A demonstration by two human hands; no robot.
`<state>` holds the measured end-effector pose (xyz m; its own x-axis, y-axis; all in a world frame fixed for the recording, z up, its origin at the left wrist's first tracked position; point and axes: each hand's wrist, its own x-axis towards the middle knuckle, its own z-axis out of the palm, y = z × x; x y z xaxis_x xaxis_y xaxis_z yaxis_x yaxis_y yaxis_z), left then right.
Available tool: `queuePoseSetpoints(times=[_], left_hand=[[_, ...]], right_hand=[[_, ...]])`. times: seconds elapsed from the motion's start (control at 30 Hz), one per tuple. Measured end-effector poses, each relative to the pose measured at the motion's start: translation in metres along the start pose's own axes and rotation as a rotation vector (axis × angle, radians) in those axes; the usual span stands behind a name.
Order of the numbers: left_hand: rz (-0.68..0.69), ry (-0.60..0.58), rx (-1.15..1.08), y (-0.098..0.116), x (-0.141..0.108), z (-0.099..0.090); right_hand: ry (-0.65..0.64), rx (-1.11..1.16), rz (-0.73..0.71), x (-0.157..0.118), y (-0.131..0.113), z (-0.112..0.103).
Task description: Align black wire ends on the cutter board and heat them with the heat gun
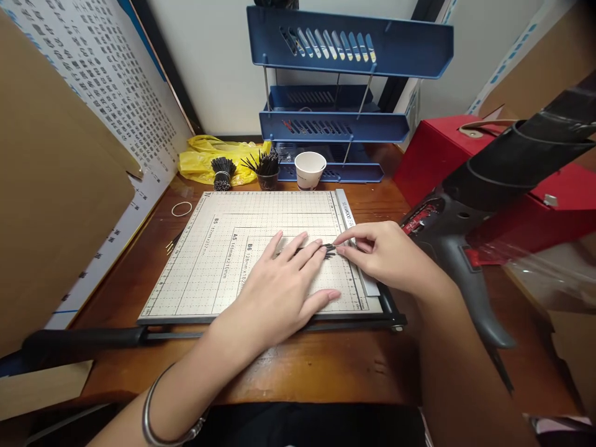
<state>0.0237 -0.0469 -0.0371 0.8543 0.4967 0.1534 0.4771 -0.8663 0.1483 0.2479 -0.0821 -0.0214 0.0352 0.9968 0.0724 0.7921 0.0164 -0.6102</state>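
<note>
Black wires (330, 254), in head view: on grid of paper cutter (195, 261), near its R edge, partly under L hand (288, 279). L hand laid flat, fingers spread. R hand (386, 254) w/ thumb & index almost together at wire ends; pinch or only touch, cannot tell.

Behind cutter: yellow bag (200, 164), tied bundle (223, 175), small dark cup (267, 182) full of similar wires, white paper cup (309, 177), blue rack (377, 130). On R: heat gun (479, 174), in the way of red box (437, 146). On L: rubber band (172, 212), few loose wires (173, 243). Along front: cutter handle (84, 338), its bar crossed by L forearm.

Hidden: wire parts below L fingers. Cut off: heat gun, at R edge. Hard to make out: exact no. of wires.

Count: 2 hands, 2 cups, 1 tied bundle, 1 band, 1 rack w/ 3 tiers, 1 heat gun.
</note>
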Motion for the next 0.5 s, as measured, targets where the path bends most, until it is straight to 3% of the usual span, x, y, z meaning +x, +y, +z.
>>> queuePoseSetpoints(times=[0.13,0.27,0.5], left_hand=[[-0.022,0.058,-0.023,-0.001,0.003,0.001],[-0.056,0.155,-0.014,-0.011,0.01,-0.003],[-0.038,0.069,-0.036,-0.018,0.033,-0.014]], right_hand=[[-0.083,0.014,0.011,-0.002,0.0,-0.003],[-0.075,0.0,-0.004,-0.002,-0.001,-0.002],[0.023,-0.025,0.026,0.0,0.004,0.002]])
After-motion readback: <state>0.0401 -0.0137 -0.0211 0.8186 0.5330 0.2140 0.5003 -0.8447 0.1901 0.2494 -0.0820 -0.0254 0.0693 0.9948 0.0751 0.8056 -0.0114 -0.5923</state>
